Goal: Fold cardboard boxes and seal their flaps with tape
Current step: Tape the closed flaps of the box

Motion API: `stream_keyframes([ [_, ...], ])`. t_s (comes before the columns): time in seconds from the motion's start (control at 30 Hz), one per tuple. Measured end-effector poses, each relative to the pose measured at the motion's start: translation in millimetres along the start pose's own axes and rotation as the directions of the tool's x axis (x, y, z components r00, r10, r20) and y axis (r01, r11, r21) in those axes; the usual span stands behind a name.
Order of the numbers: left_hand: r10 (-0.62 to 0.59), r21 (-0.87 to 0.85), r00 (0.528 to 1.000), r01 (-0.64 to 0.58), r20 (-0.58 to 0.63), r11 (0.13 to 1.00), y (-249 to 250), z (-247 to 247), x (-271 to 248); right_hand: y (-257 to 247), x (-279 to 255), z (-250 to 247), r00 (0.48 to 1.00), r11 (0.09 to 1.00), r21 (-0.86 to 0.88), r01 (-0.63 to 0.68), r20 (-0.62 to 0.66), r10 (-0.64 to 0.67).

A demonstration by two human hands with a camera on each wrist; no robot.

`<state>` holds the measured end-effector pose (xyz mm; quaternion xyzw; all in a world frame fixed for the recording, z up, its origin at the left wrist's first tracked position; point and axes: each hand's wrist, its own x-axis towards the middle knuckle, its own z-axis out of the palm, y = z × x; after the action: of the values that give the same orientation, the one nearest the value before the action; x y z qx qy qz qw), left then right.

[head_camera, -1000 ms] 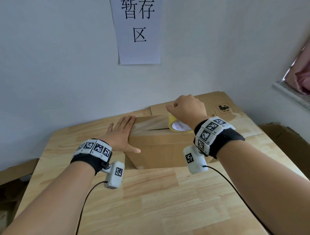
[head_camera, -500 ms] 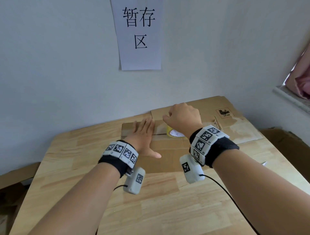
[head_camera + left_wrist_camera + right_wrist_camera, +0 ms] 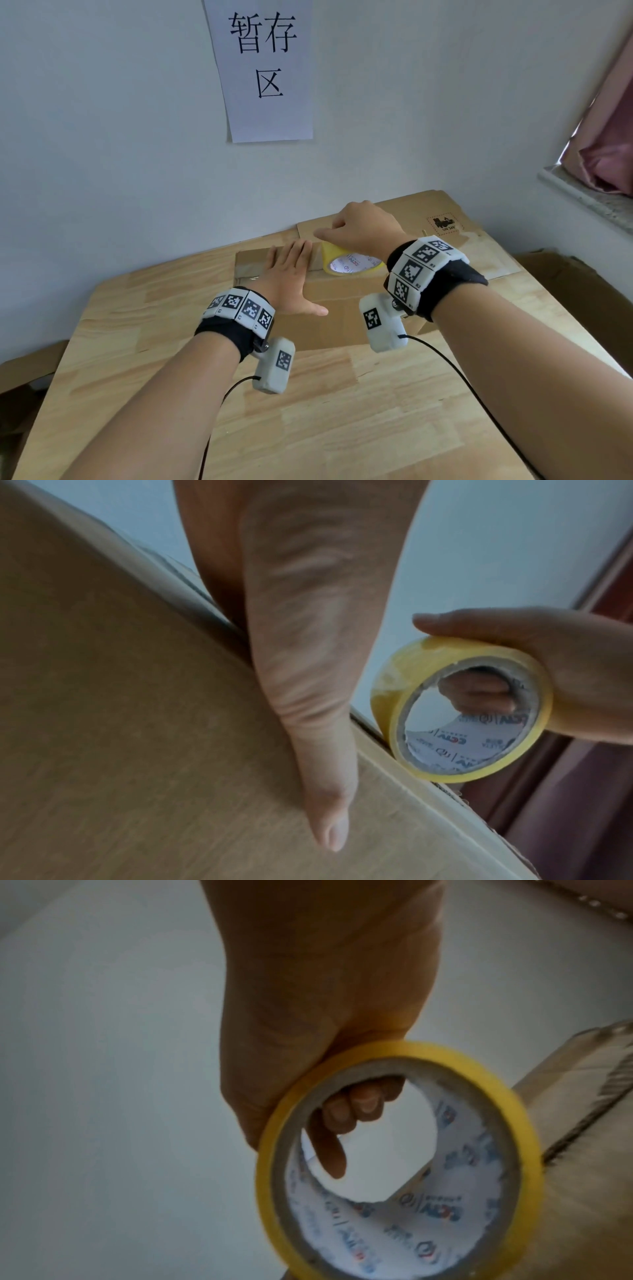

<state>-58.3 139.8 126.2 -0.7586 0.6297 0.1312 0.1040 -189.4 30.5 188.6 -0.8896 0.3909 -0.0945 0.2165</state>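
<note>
My left hand (image 3: 289,277) lay flat on top of the cardboard box (image 3: 339,308), fingers straight and close together along the flap seam, thumb stuck out to the side against the cardboard. Right beside those fingertips, my right hand (image 3: 363,228) gripped the yellow tape roll (image 3: 352,265), thumb over the outer rim and curled fingers hooked through the white printed core. The roll stood on edge, its lower rim down on the box top at the seam. A glossy strip seemed to run along the seam under my left hand, though I could not tell for sure. The box sat on the wooden table (image 3: 342,411), close to the wall, with a flattened cardboard sheet (image 3: 428,209) behind it.
</note>
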Motion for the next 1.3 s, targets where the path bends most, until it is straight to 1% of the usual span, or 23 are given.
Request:
stream_keyframes([
  [0.1, 0.0, -0.003, 1.0, 0.0, 0.009, 1.0, 1, -1, 0, 7, -3, -2, 1.0, 0.998, 0.062, -0.011, 0.0, 0.011],
  [0.2, -0.003, -0.006, 1.0, 0.003, 0.011, 1.0, 2, -1, 0, 10, -6, -4, 1.0, 0.997, 0.074, -0.007, -0.011, 0.008],
  [0.3, -0.004, -0.013, 1.0, 0.005, 0.008, 1.0, 2, -1, 3, 10, -6, -8, 1.0, 0.999, 0.031, -0.021, 0.007, 0.021],
  [0.47, -0.025, -0.003, 1.0, 0.025, -0.005, 1.0, -1, -2, 1, 7, -5, -14, 0.999, 0.995, -0.081, 0.05, 0.02, -0.048],
  [0.67, -0.046, -0.017, 0.999, 0.046, -0.004, 0.999, 1, 0, 5, 16, -5, -18, 0.996, 0.991, -0.097, 0.087, 0.023, -0.085],
  [0.77, -0.05, -0.016, 0.999, 0.05, -0.004, 0.999, 0, 1, 5, 22, -5, -23, 0.994, 0.985, -0.133, 0.11, 0.031, -0.107],
  [0.83, -0.052, -0.016, 0.999, 0.052, 0.004, 0.999, -1, 0, 7, 34, -5, -32, 0.996, 0.987, -0.138, 0.088, 0.018, -0.087],
  [1.0, -0.063, -0.01, 0.998, 0.063, 0.026, 0.998, 0, -7, 10, 66, -9, -47, 0.997, 0.994, -0.103, 0.037, -0.067, -0.044],
  [1.3, -0.093, -0.035, 0.996, 0.093, 0.015, 0.995, 7, -4, 3, 77, -9, -44, 0.993, 0.994, -0.078, 0.073, -0.083, -0.08],
])
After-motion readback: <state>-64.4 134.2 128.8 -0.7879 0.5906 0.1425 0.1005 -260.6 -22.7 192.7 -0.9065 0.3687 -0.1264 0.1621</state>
